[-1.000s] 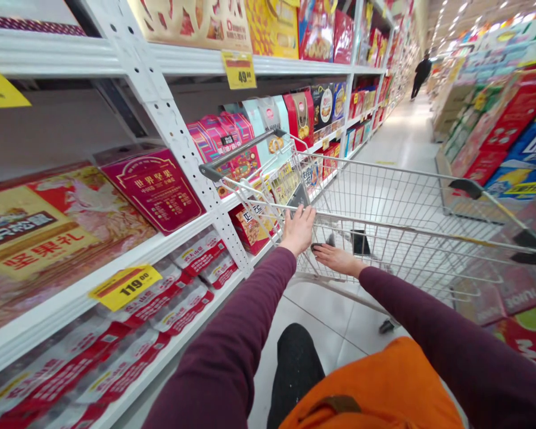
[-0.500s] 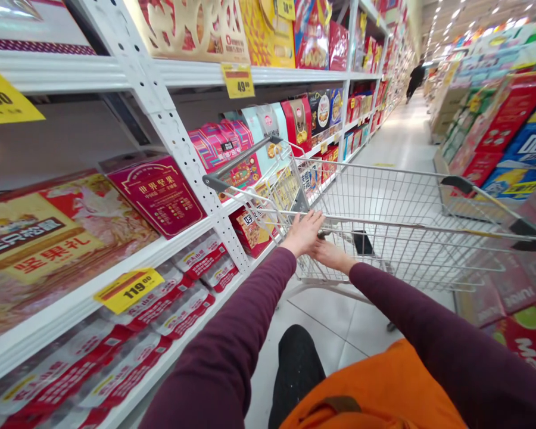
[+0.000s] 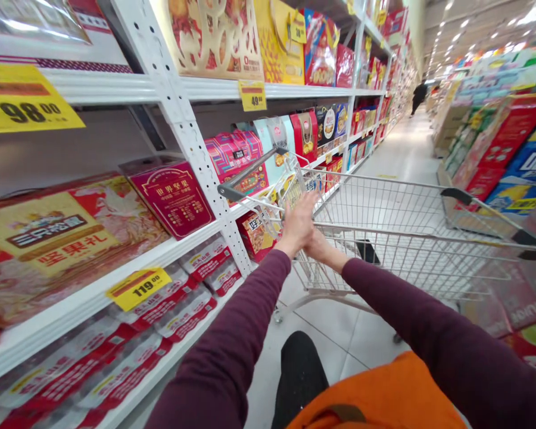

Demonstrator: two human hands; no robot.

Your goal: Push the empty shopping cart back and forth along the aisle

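Note:
My left hand (image 3: 297, 223) is open, with its fingers stretched forward and slightly blurred. Its palm side rests against my right hand (image 3: 320, 248), whose fingers are mostly hidden behind the left. I see nothing held in the left hand. Both hands are in front of the near side of a wire shopping cart (image 3: 406, 235), which stands crosswise ahead of me. The cart's grey handle (image 3: 252, 173) is at its left end, close to the shelf. A dark panel (image 3: 368, 252) shows through the wires of the cart.
White shelving (image 3: 187, 128) with boxed snacks runs along the left, including a maroon gift box (image 3: 172, 199) and a yellow price tag (image 3: 138, 288). Stacked goods (image 3: 513, 149) line the right. A person in dark clothes (image 3: 418, 98) is far down the aisle (image 3: 379, 158).
My hands have come up slightly and to the left, the left one now more upright against the right. The view has shifted a little; the shelf and cart handle appear lower and further right.

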